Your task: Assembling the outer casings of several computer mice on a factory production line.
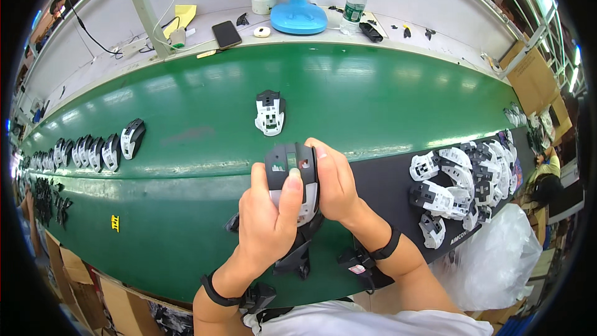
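Note:
Both of my hands grip a black and white computer mouse shell (283,160) above the front middle of the green bench. My left hand (267,221) is closed round its left side, the thumb pressing on its top. On the right side my right hand (334,180) is closed, fingers wrapped along the edge; its fingertips are partly hidden. Beneath the hands lie black plastic parts (297,258), partly covered by the left hand. Farther back, another mouse shell (270,115) rests alone on the green bench (205,106).
Several mouse shells (132,139) stand in a row at left, near black parts (45,202) and a yellow piece (115,223). A pile of shells (434,198) covers part of a black mat (382,180) at right. Behind are a blue fan (298,17), phone (226,35) and bottle (354,7).

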### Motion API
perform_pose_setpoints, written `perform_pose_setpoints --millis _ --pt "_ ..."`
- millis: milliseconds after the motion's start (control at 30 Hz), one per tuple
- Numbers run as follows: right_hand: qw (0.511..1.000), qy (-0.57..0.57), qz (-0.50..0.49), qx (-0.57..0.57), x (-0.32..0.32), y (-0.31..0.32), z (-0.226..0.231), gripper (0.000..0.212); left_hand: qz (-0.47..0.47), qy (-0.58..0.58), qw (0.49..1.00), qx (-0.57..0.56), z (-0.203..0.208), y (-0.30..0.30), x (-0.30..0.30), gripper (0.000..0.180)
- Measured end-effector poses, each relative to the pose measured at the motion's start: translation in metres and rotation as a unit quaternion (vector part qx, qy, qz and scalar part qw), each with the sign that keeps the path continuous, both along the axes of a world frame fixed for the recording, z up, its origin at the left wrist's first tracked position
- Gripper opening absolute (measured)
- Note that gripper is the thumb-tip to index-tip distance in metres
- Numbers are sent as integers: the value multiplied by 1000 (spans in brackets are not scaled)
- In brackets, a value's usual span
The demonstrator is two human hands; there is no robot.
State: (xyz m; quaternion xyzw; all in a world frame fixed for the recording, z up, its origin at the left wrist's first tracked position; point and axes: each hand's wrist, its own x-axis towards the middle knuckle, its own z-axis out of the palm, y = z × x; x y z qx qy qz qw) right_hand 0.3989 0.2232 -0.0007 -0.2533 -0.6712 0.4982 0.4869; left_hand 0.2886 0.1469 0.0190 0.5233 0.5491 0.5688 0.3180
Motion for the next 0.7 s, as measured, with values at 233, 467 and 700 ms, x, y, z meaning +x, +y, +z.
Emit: perform_pose_setpoints --millis 233,467,700 --pt "990 113 -70 -44 -14 -13 -7 34 51 -163 985 23 -8 8 10 26" --pt "985 135 -60 -93 -12 -16 -13 34 75 -269 960 -14 -28 11 16 33" --pt "988 119 -29 -90 -7 10 -15 31 28 -253 967 -12 -22 30 8 31"
